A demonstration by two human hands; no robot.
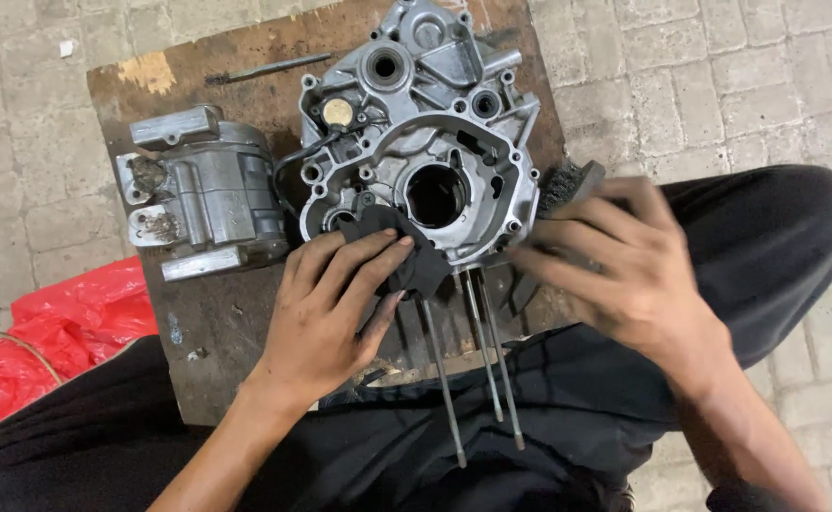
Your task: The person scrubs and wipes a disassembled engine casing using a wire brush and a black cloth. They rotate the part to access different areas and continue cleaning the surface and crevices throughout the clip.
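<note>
Engine crankcase half (425, 142), on wooden board (226, 313). Left hand (326, 308): grip pressing black rag (406, 256) to casing edge. Right hand (615, 261): blurred, grip indeterminate. Cylinder block (202, 194) alongside.

A stained wooden board (217, 322) is carrying an engine case (420, 133), a cylinder (209, 194) and a rod (269, 68), lying on paving (719, 85).

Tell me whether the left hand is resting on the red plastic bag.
No, the left hand presses a black cloth against the engine case; the red bag lies apart.
</note>
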